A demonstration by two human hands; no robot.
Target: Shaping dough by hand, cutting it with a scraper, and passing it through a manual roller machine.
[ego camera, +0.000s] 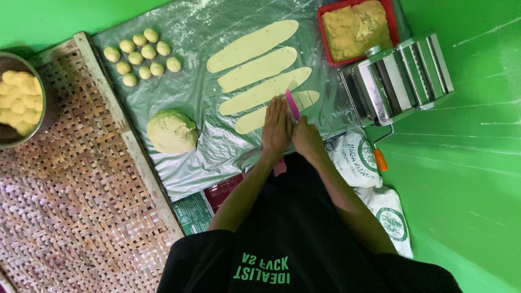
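Four long flat strips of pale dough lie side by side on a clear plastic sheet (217, 103). My left hand (277, 127) presses flat on the nearest dough strip (252, 120). My right hand (307, 138) grips a pink blade-like cutter (292, 104), its edge set across that same strip. The strip's right end (306, 97) shows cut lines. The other strips (255, 46) lie further from me.
A round dough lump (171, 132) and several small dough balls (142, 55) sit on the sheet's left. A red tray of dough (355, 27), a metal pasta roller (399, 76) with orange-tipped crank, a bowl of dough pieces (16, 100), a woven mat (70, 201), flour bags (361, 157).
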